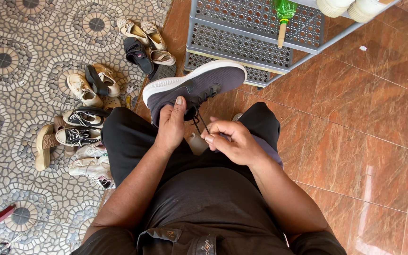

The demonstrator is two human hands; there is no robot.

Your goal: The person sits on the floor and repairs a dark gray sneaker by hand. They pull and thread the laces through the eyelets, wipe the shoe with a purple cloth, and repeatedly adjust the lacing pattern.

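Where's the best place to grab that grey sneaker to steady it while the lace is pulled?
Probably at the heel end of the grey sneaker, coming from below, where the left hand grips it: the toe points away, the white sole faces left, and the right hand works the black lace.

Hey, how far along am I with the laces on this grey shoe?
Done: nothing visibly finished. In hand: your left hand holds the grey shoe over your knee while your right hand pinches its black lace. Left: the lace ends hang loose; whether they are going in or coming out is unclear.
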